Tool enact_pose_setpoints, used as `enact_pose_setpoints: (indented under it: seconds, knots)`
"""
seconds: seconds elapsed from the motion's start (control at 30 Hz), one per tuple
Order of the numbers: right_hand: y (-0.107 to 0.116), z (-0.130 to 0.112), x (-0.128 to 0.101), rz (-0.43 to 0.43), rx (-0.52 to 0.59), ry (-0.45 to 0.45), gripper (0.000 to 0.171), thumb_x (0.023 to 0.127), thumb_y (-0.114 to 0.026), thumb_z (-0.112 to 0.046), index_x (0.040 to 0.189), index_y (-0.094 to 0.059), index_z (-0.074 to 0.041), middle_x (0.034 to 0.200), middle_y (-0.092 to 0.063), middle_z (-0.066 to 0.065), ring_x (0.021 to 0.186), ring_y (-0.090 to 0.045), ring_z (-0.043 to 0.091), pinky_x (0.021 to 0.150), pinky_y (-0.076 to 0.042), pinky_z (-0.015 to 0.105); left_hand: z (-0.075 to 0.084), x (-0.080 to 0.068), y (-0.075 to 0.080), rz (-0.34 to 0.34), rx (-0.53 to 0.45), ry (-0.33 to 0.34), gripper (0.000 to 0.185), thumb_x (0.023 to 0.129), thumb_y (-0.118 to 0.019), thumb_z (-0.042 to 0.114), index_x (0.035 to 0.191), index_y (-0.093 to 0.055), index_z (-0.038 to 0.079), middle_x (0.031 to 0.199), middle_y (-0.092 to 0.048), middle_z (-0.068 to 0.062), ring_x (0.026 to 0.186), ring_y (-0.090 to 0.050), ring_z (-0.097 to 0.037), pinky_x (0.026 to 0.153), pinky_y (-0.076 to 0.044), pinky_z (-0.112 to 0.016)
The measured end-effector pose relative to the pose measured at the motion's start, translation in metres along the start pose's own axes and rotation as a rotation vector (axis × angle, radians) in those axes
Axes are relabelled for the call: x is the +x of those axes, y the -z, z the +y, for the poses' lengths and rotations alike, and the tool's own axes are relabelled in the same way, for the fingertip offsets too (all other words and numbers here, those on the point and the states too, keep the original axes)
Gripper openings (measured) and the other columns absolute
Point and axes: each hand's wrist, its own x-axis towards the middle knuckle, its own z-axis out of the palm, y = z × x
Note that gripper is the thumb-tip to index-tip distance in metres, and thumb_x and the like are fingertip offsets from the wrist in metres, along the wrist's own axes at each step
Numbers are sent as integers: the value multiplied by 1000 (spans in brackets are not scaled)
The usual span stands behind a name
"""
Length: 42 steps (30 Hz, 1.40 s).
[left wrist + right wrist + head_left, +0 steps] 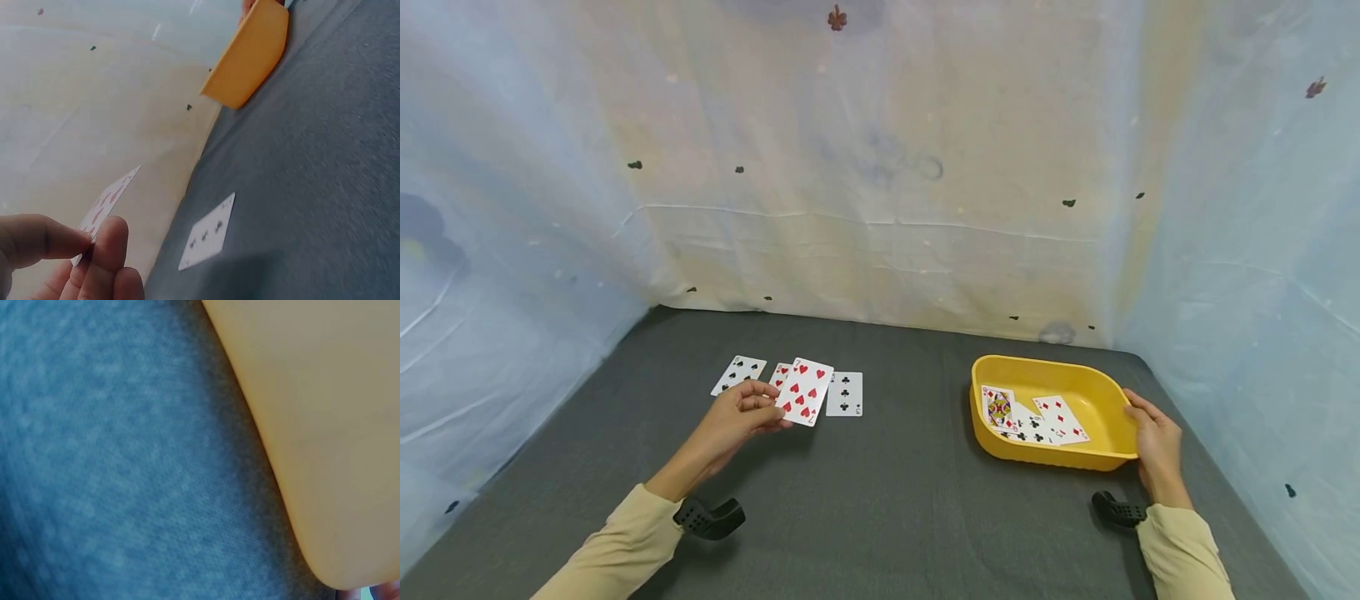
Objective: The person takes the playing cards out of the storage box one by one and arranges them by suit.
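Two hands are shown at a dark grey table (pixel 887 517) walled by pale cloth. A red heart card (pixel 805 392) is pinched between thumb and fingers of the left hand (pixel 741 417) and is held lifted above the left half of the table, towards the far edge. Three further cards are laid face up beneath and beside it: a club card (pixel 739 374) on the left, a red card (pixel 779 374) largely hidden behind the held one, and a second club card (pixel 845 394) on the right.

A yellow tray (pixel 1101 392) is set on the right half of the table, near the right edge. Its right rim is gripped by the right hand (pixel 1157 446), fingers curled over the edge. Contained in the tray: a face card (pixel 998 407), a club card partly covered, and a diamond card (pixel 1060 419), all face up and overlapping.

In the left wrist view the pinching fingers (pixel 109 247) and the heart card (pixel 106 203) are seen edge-on, with the second club card (pixel 208 232) flat on the table below and the tray's outer wall (pixel 250 56) beyond; the tray's contents are hidden there. In the right wrist view only the tray's outer wall (pixel 331 425) and the table surface (pixel 112 475) are shown, blurred.
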Motion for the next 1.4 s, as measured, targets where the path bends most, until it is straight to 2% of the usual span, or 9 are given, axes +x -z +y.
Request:
enact_pose_setpoints:
  seconds: [0.23, 0.43, 0.63, 0.77, 1.0, 1.13, 1.4]
  knots:
    - [-2, -1, 1, -6, -1, -13, 46, 103, -47, -26, 145, -45, -7, 148, -42, 6, 115, -49, 11, 71, -44, 9, -5, -15, 13, 38, 25, 41, 34, 93, -61, 0, 119, -43, -13, 91, -66, -13, 84, -69, -22, 79, -53, -37]
    - [0, -2, 0, 0, 19, -26, 46, 102, -47, -26, 145, -45, -8, 148, -41, 5, 113, -49, 8, 70, -44, 8, -15, -22, 21, 41, 13, 55, 33, 92, -63, 0, 115, -44, -13, 89, -67, -11, 82, -70, -21, 77, -54, -37]
    - [2, -2, 0, -8, 19, -21, 46, 102, -48, -27, 145, -46, -9, 148, -42, 5, 109, -50, 6, 69, -45, 9, -20, -30, 28, 42, 16, 109, 32, 89, -65, -3, 112, -45, -12, 86, -68, -11, 80, -70, -21, 72, -55, -34]
    - [2, -2, 0, 3, 34, -20, 46, 101, -50, -25, 144, -47, -9, 147, -44, 3, 107, -51, 5, 69, -45, 8, -23, -34, 33, 15, 23, 134, 32, 88, -65, -4, 112, -45, -13, 86, -68, -12, 80, -70, -22, 71, -54, -33]
    - [2, -2, -1, -7, 67, -32, 46, 102, -49, -25, 144, -46, -7, 145, -45, 1, 109, -50, 7, 68, -45, 8, -26, -37, 35, 41, 86, 181, 33, 86, -66, -5, 112, -46, -12, 82, -67, -11, 78, -70, -24, 68, -54, -33]
    - [2, -1, -1, -10, 48, -13, 46, 102, -49, -25, 144, -47, -8, 146, -44, 2, 107, -50, 4, 68, -45, 8, -25, -39, 34, 53, 127, 193, 34, 85, -66, -5, 111, -46, -13, 80, -66, -12, 77, -70, -25, 66, -54, -33]
    - [1, -1, -1, 4, 29, -20, 45, 102, -49, -26, 144, -47, -9, 149, -41, 6, 114, -48, 9, 68, -44, 7, -23, -39, 31, 93, 240, 223, 35, 82, -69, -6, 110, -49, -13, 77, -65, -11, 72, -69, -26, 62, -54, -34]
